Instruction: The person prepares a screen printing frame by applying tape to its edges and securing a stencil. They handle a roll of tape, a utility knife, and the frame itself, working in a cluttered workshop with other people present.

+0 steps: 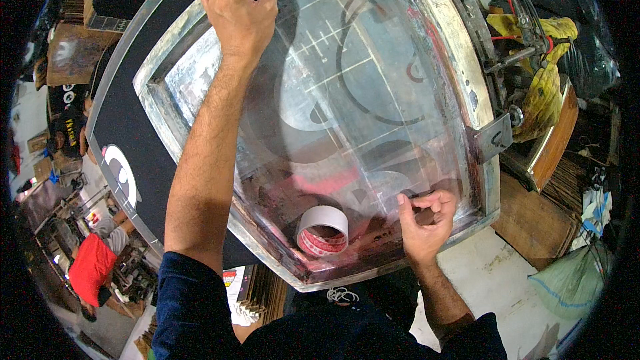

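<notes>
A screen printing frame lies in front of me, its see-through mesh carrying a dark cartoon outline and thin grid lines. My left hand reaches to its far edge, thumb and index finger pinched together at the tips. Near the close right corner, my right hand hovers over the mesh with its thumb and fingers curled toward each other. Whatever either pinch holds, if anything, is too thin to make out. A roll of white tape with a red-patterned core rests on the mesh near the close left corner.
Under the frame, black sheet material with a white cartoon eye print sticks out left. Metal clamps and a yellow cloth are along the right side. Cardboard and a pale green sack lie beyond. A person in red is far left.
</notes>
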A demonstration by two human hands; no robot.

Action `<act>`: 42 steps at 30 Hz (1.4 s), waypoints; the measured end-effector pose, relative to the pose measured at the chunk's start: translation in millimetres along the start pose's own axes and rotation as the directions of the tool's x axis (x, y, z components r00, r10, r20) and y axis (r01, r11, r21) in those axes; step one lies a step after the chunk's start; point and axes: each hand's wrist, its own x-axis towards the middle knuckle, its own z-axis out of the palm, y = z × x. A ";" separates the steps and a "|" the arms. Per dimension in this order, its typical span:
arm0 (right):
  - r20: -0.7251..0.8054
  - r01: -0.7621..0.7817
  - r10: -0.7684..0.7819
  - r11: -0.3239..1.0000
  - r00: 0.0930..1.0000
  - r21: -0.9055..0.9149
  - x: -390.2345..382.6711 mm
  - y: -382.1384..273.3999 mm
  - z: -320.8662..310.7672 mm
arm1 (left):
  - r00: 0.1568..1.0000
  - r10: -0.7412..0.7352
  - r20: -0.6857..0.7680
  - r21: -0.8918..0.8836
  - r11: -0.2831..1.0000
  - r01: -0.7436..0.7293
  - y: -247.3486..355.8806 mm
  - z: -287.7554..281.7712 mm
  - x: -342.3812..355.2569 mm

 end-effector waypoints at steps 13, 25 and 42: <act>-0.001 0.009 -0.009 0.999 1.000 0.043 0.7 4.0 3.3 | 1.000 0.030 0.005 0.070 0.997 -0.030 -0.7 0.9 -1.3; 0.013 0.059 -0.059 0.998 0.998 0.039 2.5 6.1 4.4 | 0.724 0.275 0.633 -0.063 0.950 -0.305 58.8 -47.1 -44.2; 0.152 -0.077 0.052 0.983 0.987 0.165 1.0 -5.5 -19.0 | 0.276 0.406 0.871 -0.386 0.914 -0.127 213.5 -140.7 -134.9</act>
